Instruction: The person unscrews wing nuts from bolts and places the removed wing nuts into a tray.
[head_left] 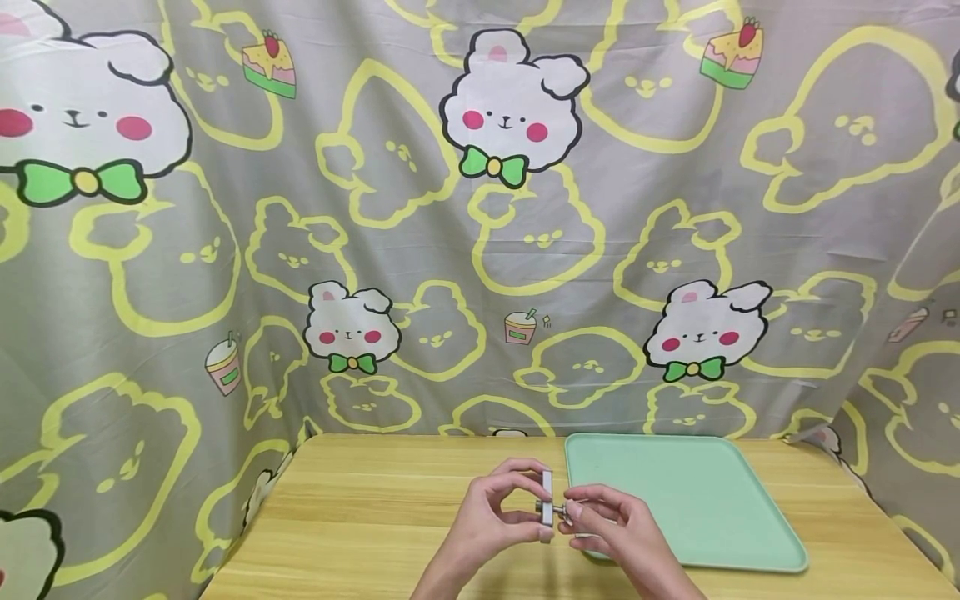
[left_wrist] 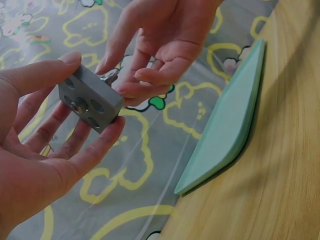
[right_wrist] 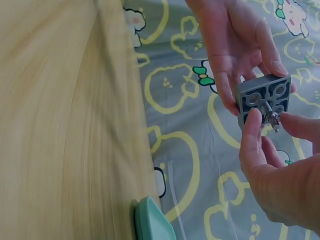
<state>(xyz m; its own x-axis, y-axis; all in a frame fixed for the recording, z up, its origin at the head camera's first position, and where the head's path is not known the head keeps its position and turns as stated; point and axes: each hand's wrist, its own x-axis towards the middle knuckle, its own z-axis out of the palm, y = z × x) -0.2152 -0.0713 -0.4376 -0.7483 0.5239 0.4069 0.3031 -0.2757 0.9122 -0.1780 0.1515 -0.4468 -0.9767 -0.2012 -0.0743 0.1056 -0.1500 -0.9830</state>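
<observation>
Curtained-off tabletop corner; can't tell if home, studio or workshop. Grey bunny-print curtain (head_left: 420,267) hangs along the far side and wraps round left and right, hiding the room behind. Print is homey: white bunny faces, green bows, cake slices, drink cups. Cloth visibly creased. Wood-grain table (head_left: 360,500) fills the near part, mint-green serving-type tray (head_left: 675,500) lying on its right side.

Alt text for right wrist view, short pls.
Left hand holds a gray square block; the right hand has its fingers around a metal fitting protruding from the block. Also visible: wooden tabletop, green tray corner, cartoon-patterned cloth.
</observation>
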